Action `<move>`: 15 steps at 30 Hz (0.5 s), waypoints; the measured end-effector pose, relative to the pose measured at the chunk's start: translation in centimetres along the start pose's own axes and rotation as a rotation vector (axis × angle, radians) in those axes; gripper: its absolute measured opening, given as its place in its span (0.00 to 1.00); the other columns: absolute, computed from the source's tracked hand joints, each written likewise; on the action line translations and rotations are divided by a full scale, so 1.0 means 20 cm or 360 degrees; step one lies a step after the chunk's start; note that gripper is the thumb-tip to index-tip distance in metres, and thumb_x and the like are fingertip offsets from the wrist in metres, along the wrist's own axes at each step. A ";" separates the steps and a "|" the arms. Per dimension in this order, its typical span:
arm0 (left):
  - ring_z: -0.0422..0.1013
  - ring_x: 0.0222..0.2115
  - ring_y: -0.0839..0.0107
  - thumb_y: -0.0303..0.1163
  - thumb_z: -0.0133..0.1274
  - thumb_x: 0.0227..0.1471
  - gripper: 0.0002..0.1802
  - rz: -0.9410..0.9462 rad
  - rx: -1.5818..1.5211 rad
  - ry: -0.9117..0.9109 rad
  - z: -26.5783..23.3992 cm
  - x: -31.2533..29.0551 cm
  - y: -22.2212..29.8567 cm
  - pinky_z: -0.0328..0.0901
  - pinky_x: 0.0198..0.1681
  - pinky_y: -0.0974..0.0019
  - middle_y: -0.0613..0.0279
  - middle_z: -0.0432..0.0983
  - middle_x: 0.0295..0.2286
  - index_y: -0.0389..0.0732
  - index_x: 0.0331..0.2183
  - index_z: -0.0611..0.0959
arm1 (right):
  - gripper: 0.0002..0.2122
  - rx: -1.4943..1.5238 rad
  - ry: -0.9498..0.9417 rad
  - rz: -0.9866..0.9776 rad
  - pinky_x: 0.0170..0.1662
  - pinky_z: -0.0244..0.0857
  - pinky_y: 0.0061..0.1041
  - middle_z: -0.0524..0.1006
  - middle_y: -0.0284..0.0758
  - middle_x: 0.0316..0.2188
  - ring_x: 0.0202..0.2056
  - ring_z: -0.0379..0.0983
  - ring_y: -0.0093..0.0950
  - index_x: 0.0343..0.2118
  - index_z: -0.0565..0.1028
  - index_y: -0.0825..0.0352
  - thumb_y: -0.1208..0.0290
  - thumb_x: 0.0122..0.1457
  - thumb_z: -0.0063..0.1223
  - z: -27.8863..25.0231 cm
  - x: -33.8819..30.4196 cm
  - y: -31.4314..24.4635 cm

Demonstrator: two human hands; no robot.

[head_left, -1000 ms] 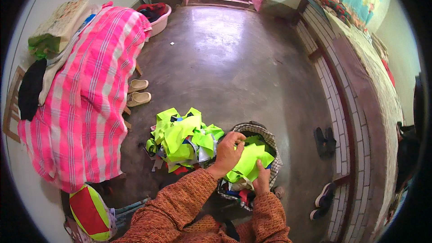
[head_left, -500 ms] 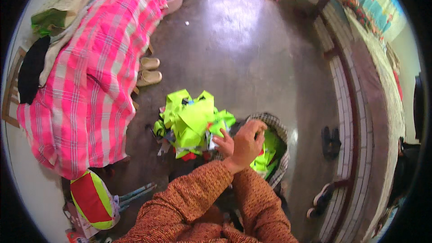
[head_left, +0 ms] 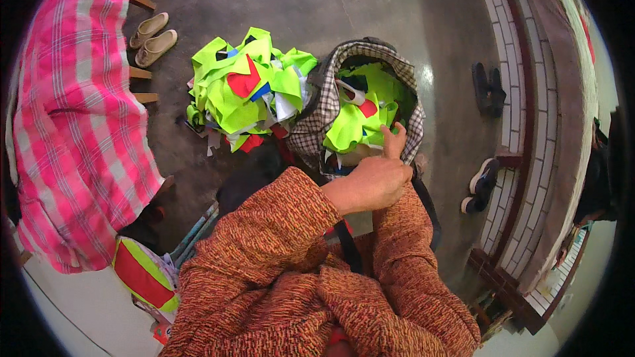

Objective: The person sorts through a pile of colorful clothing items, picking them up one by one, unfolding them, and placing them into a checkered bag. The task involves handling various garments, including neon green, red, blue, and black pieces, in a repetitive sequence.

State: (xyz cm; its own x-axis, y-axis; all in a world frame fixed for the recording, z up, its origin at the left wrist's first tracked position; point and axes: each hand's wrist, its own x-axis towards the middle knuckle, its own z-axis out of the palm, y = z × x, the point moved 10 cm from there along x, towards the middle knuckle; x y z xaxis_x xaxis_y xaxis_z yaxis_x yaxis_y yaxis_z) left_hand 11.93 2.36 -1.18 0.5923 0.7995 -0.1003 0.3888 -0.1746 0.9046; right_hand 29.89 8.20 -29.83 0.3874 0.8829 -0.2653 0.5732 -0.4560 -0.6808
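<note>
My left hand [head_left: 372, 185] lies across my right wrist, its fingers closed on the cuff of the right sleeve [head_left: 411, 215]. Beyond it my right hand [head_left: 394, 140] shows in part, fingers apart with nothing in them, over the near right side of an open checked bag [head_left: 324, 111]. Inside the bag are bright green fabric scraps [head_left: 347, 125], with red, white and dark pieces among them. Left of the bag, a heap of similar scraps [head_left: 225, 102] is piled on the floor, mostly green with some red, blue and white.
A pink plaid cloth [head_left: 73, 125] covers furniture at the left, with beige shoes [head_left: 157, 47] beside it. A green-and-red padded item [head_left: 142, 274] sits at lower left. Dark slippers [head_left: 489, 89] and sneakers [head_left: 481, 185] lie by the tiled ledge [head_left: 512, 59] at the right.
My view has tilted downward, bringing the bag and heap higher in the picture. My right hand has swung from the heap's side to above the bag; my left hand has come onto the right cuff.
</note>
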 end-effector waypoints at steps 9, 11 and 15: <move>0.71 0.30 0.52 0.30 0.48 0.43 0.08 0.0068 0.0045 0.0050 0.08 0.00 -0.01 0.65 0.30 0.53 0.51 0.72 0.26 0.35 0.28 0.73 | 0.21 0.0129 -0.0503 -0.0065 0.39 0.65 0.29 0.76 0.41 0.34 0.35 0.73 0.32 0.40 0.71 0.72 0.68 0.44 0.63 0.35 -0.29 -0.13; 0.71 0.29 0.52 0.29 0.48 0.42 0.07 0.0110 0.0091 0.0075 0.08 0.00 -0.03 0.65 0.29 0.53 0.52 0.72 0.25 0.35 0.26 0.73 | 0.19 -0.0074 -0.0630 -0.0050 0.38 0.65 0.32 0.76 0.45 0.33 0.34 0.73 0.36 0.35 0.73 0.73 0.65 0.45 0.62 0.36 -0.37 -0.24; 0.71 0.27 0.50 0.29 0.49 0.41 0.07 0.0124 0.0062 0.0228 0.02 0.00 -0.03 0.64 0.28 0.52 0.52 0.71 0.24 0.35 0.24 0.72 | 0.21 -0.0351 -0.0604 -0.0141 0.35 0.64 0.36 0.77 0.48 0.27 0.30 0.74 0.42 0.35 0.74 0.72 0.56 0.47 0.58 0.31 -0.29 -0.27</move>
State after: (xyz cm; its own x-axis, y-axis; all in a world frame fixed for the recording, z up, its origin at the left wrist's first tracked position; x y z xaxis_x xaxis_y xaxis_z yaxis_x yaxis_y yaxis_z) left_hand 11.97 2.33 -1.87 0.5159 0.8560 0.0320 0.3743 -0.2589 0.8905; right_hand 20.09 6.15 -28.80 0.0608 0.8794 -0.4722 0.7486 -0.3531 -0.5611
